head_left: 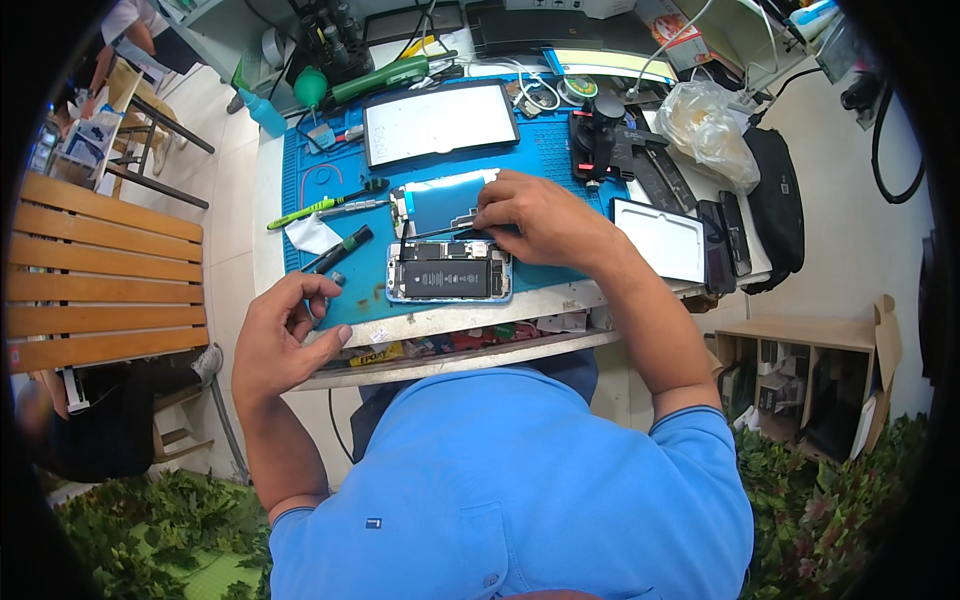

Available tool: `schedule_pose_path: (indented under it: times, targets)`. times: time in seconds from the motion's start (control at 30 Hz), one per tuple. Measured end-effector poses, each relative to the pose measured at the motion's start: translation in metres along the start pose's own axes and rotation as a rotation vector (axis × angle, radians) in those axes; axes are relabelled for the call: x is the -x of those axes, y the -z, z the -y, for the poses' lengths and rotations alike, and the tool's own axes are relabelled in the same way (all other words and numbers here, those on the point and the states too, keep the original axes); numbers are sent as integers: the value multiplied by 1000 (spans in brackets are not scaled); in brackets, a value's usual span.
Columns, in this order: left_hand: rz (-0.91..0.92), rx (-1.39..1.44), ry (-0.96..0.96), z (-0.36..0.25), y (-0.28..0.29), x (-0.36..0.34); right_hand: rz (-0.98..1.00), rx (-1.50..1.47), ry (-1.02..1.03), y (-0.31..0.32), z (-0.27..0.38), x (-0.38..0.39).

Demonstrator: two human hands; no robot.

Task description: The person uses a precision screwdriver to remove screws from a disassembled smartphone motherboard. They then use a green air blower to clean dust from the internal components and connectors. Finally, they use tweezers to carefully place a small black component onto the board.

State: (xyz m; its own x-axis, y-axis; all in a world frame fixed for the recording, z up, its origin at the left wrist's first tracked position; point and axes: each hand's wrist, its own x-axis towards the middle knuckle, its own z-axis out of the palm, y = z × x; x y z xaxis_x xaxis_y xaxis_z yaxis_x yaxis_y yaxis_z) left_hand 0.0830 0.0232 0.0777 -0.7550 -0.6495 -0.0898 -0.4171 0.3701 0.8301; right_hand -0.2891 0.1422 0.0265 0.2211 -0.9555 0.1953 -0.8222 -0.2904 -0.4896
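An opened phone (450, 275) lies on the blue mat in front of me, its black battery (445, 279) exposed. The detached screen (440, 203) lies just beyond it, face down. Over the gap between them is my right hand (545, 220), its fingers pinched on a thin pointed tool (435, 234) that reaches left; its kind is hard to make out. A small silvery piece (463, 220) shows beside the fingertips. To the left, at the bench's front edge, my left hand (290, 330) is open, thumb and fingers apart, near a dark pen-shaped tool (342, 250).
A white board in a black frame (440, 125) lies behind the screen. Screwdrivers (320, 207) and white tissue (311, 235) are at left. To the right are a black microscope-like stand (602, 140), a white tray (660, 242) and a plastic bag (705, 135). An open drawer (460, 345) sits below.
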Motion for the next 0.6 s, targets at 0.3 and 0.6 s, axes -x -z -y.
schedule_pose_path:
  times: [0.3,0.6]
  targets:
    - [5,32,34,2,0,1,-32,266,129,-6,4,14]
    - [-22,90,61,4,0,7,-81,-14,2,4,0,7]
